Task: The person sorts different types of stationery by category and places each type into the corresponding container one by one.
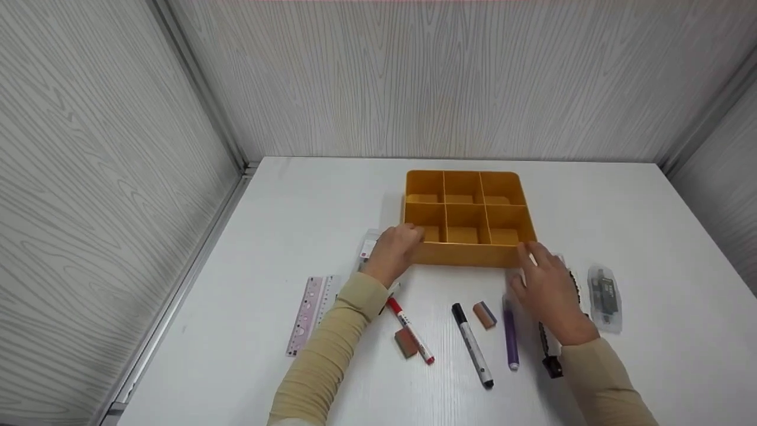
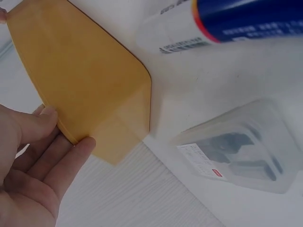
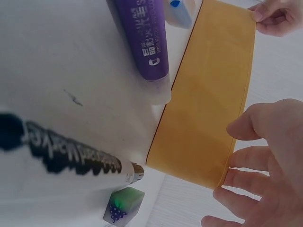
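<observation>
A yellow-orange organizer box with several compartments sits on the white table. My left hand pinches the rim at its near left corner; in the left wrist view the thumb lies on one side of the wall and the fingers reach behind it. At the near right corner is my right hand. Its fingertips touch the rim, the fingers spread and mostly straight, while the thumb stands off the front wall. The right wrist view shows the box's front wall between both hands.
Nearby lie a red marker, a black-capped marker, a purple pen and two brown blocks, one beside the red marker. A pink ruler is left, a clear pack right. Another clear pack lies near my left hand.
</observation>
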